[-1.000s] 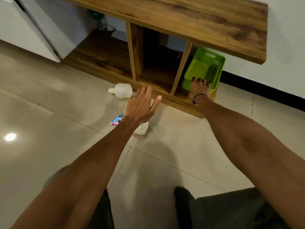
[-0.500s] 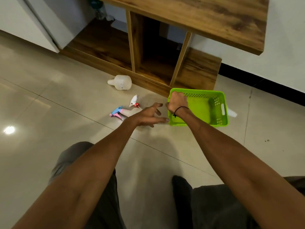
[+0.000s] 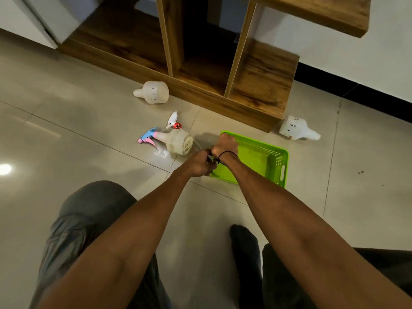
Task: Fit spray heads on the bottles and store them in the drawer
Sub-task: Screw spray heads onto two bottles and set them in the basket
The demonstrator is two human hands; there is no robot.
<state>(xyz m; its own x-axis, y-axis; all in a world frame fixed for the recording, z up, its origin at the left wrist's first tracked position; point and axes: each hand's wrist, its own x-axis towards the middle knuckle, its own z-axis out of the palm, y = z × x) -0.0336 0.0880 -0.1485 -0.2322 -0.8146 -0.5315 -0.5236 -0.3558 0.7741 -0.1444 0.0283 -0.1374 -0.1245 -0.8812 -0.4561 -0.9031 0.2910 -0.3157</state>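
Both hands on the near-left rim of a green basket on the tiled floor.

The right hand (image 3: 225,146) curls closed over the green basket (image 3: 276,161) rim at its left corner; the left hand (image 3: 200,163) is closed just beside it at the same edge, though whether its grip holds the rim I cannot tell. Left of the basket lies a bottle (image 3: 176,141) fitted with a pink-and-blue spray head (image 3: 147,137), a loose white-and-red spray head (image 3: 173,120) just behind it. Two headless bottles lie by the wooden shelf unit (image 3: 256,85): one (image 3: 153,92) at its front, one (image 3: 297,130) at its right corner.
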